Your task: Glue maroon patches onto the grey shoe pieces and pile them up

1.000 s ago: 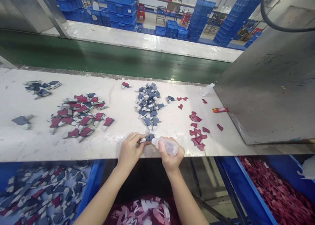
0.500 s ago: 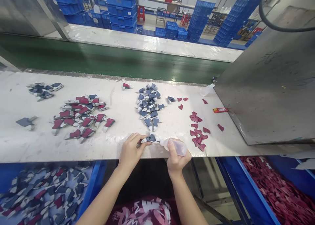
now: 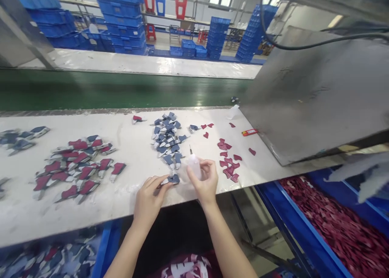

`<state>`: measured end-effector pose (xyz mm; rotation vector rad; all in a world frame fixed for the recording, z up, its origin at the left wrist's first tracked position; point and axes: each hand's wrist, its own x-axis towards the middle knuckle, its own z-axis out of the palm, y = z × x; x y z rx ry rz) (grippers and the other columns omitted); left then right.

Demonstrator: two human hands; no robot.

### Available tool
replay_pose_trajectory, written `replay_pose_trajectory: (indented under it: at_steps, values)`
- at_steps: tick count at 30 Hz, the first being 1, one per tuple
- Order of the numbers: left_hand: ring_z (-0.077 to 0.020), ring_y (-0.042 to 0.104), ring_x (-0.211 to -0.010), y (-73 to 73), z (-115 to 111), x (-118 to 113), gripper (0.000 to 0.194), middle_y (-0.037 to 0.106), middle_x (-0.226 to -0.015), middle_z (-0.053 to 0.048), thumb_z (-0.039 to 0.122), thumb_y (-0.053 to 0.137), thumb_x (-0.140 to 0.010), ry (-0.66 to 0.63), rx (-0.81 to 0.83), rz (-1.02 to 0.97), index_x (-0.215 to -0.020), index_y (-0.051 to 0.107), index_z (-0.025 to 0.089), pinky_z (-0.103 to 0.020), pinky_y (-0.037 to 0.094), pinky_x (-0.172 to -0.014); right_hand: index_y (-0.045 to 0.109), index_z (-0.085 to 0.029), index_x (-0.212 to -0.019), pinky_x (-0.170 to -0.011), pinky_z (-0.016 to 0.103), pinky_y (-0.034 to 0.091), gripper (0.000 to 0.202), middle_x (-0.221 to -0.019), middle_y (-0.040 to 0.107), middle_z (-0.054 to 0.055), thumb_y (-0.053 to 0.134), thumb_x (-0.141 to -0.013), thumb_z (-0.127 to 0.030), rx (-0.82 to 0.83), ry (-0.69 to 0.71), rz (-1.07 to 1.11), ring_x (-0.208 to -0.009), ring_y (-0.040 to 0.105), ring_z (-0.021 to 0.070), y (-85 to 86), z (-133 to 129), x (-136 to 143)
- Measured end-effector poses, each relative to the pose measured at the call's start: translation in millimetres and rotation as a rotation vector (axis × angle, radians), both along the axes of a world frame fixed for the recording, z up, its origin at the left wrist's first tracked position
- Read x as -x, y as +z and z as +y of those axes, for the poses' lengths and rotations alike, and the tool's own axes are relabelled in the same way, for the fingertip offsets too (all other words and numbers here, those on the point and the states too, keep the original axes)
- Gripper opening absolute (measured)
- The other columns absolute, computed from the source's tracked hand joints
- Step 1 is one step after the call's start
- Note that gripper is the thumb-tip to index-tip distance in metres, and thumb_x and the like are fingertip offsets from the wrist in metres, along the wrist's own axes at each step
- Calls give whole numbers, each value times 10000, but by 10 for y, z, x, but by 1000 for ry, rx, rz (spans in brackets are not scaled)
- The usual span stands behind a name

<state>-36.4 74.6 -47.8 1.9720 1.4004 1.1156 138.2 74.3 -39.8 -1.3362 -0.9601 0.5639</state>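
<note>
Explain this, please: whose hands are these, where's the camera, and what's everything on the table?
There's no robot: these are a person's bare hands, and every picture comes from one camera worn on the head, looking forward and down. The left hand holds a small part, blue and white. The right hand holds a pale bottle with a thin tip. On the table lie blue parts, a pile of mostly red-topped parts to their left, and flat red pieces to their right.
</note>
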Motion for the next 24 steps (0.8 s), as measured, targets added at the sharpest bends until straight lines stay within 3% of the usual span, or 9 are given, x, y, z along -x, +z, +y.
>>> replay_pose_trajectory:
  at_steps: [5, 8, 10, 13, 15, 19, 24]
  values:
    - [-167, 609, -714, 2, 22, 50, 280, 724, -896, -26, 438, 662, -857, 41, 70, -30, -1022, 742, 226, -267, 494, -708, 470, -252, -981, -836, 353, 581, 394, -1033, 760, 59, 759, -716, -292, 111, 135, -129, -966, 736, 236, 15, 121, 32]
    - [-175, 632, -737, -9, 23, 90, 342, 741, -918, -23, 503, 662, -832, 126, 202, -82, -1029, 742, 235, -273, 499, -740, 502, -227, -1157, -935, 386, 550, 558, -1194, 705, 96, 805, -704, -348, 104, 160, -286, -1110, 679, 251, 45, 21, -112]
    - [-194, 662, -815, -25, 27, 118, 375, 749, -965, -29, 533, 665, -813, 194, 284, -142, -1029, 732, 234, -284, 499, -795, 519, -199, -1265, -1004, 426, 504, 650, -1251, 658, 124, 811, -719, -396, 84, 70, -434, -1173, 619, 269, 67, -107, -324]
    - [-211, 674, -872, -43, 45, 137, 410, 747, -983, -40, 545, 686, -781, 244, 339, -216, -1035, 714, 225, -299, 494, -836, 641, -194, -1213, -943, 465, 503, 419, -1127, 681, 121, 709, -829, -348, 174, -222, -610, -1048, 597, 284, 81, -313, -735]
    - [-215, 674, -896, -35, 55, 124, 417, 740, -1011, -48, 538, 699, -769, 238, 346, -265, -1035, 704, 217, -305, 496, -856, 702, -206, -1167, -912, 480, 492, 385, -1094, 689, 118, 737, -804, -331, 324, -324, -681, -1012, 565, 306, 74, -412, -965]
    - [-228, 685, -948, 54, 4, 58, 408, 726, -1046, -66, 509, 728, -751, 233, 331, -391, -1010, 686, 197, -306, 516, -871, 753, -212, -1104, -866, 444, 483, 302, -1051, 712, 103, 723, -817, -302, 454, -286, -763, -935, 549, 290, 19, -454, -1130]
    - [-243, 713, -945, 254, -199, -44, 351, 735, -993, -74, 454, 746, -758, 202, 356, -463, -974, 678, 185, -287, 559, -810, 771, -194, -1048, -814, 426, 475, 232, -973, 717, 102, 674, -859, -288, 426, -327, -828, -886, 562, 279, -59, -341, -1064]
